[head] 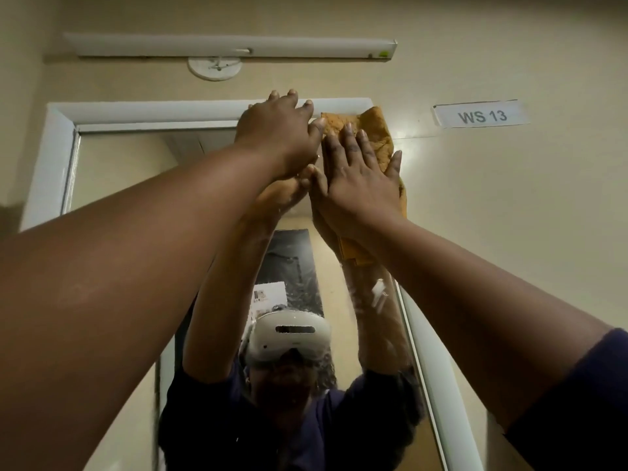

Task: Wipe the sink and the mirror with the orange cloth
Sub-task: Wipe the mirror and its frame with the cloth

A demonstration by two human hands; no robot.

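The mirror (129, 171) hangs on a cream wall (509, 198) in a white frame (153, 112), and everything here sits around its upper right corner. The orange cloth (373, 134) is spread flat over that corner, covering the glass, the top of the frame's right side and a strip of wall just beside it; its lower end trails down along the frame's right edge.

The right hand (356, 185) lies flat on the cloth, fingers (365, 144) straight and slightly spread, pressing the cloth against the mirror. The left hand (278, 134) reaches up just left of it, at the top of the frame; its fingers are bent over the frame's top edge, with the fingertips resting on the white bar and the thumb touching the cloth's upper left edge. Whether it actually pinches the cloth cannot be told. The two hands touch each other at the thumbs.

In the glass below the hands, the person's reflection shows both raised arms, a dark blue top and a white headset (289, 334).

Above the mirror a long white light fitting (231, 45) runs across the wall, with a round white mount (214, 68) under it. To the right of the mirror's top corner a label (481, 115) reading "WS 13" is stuck to the wall.
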